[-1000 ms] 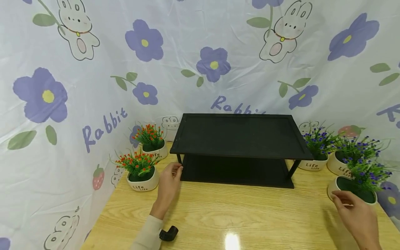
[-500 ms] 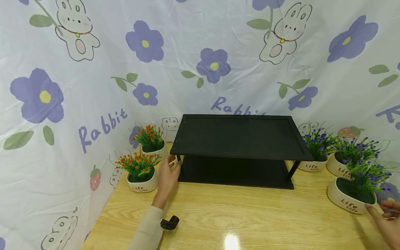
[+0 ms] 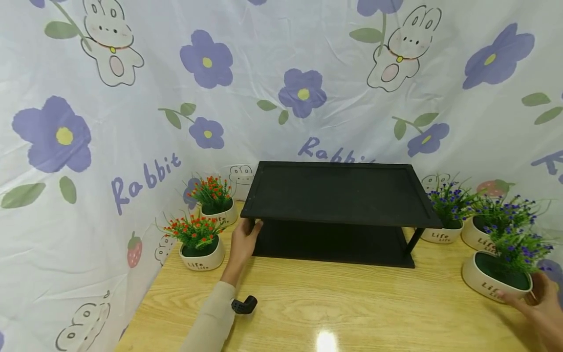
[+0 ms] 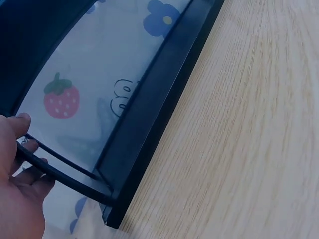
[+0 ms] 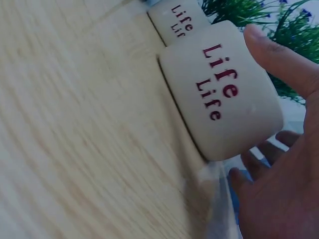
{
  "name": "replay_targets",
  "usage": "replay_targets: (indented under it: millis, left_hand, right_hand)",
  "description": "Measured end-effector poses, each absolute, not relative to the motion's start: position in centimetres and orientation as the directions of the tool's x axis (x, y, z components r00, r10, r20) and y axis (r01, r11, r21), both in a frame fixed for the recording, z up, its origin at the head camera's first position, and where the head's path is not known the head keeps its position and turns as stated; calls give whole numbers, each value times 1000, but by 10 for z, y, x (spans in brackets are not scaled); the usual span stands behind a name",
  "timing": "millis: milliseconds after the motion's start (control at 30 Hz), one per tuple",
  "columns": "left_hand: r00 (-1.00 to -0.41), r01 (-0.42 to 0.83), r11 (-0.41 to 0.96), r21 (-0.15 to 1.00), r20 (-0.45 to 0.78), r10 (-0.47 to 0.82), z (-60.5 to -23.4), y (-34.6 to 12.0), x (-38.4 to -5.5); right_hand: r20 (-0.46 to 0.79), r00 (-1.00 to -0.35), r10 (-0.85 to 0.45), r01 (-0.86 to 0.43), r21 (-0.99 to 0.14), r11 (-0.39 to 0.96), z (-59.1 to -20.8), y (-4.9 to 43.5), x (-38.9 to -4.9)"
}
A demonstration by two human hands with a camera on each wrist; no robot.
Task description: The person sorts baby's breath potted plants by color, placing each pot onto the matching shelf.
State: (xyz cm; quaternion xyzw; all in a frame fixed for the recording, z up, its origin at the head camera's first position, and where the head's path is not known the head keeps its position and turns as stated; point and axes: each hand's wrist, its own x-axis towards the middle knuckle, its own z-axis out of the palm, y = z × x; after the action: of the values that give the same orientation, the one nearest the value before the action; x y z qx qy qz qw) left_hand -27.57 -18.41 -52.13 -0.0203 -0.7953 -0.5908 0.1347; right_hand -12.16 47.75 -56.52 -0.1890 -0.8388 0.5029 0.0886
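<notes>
Right hand moved round front pot, perhaps touching; 2 pots behind.

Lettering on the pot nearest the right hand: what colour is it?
Dark red lettering, on a pale pot; it shows best in the right wrist view.

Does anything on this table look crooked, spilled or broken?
Nothing stands out. The black rectangular two-tier shelf stands upright on the light wooden table, the white oval flowerpots beside it look upright, and no spill or breakage shows.
</notes>
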Motion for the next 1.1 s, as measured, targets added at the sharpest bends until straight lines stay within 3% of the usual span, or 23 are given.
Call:
replay_targets:
  millis: [200, 567, 833, 1100]
  left_hand:
    - [-952, 178, 329, 928, 247, -182, -526, -184, -278]
    - [-932, 183, 300, 936, 262, -249, -526, -183, -272]
    - [-926, 190, 328, 925, 280, -253, -526, -184, -272]
    - [-927, 209, 329, 921, 294, -232, -528, -185, -272]
  right_hand:
    - [-256, -884, 391, 423, -796, 434, -558, 481, -133]
    - [-223, -849, 479, 455, -770, 448, -561, 477, -139]
    - [-331, -805, 493, 542, -749, 382, -553, 477, -142]
    - [-361, -793, 490, 570, -723, 390, -548, 475, -144]
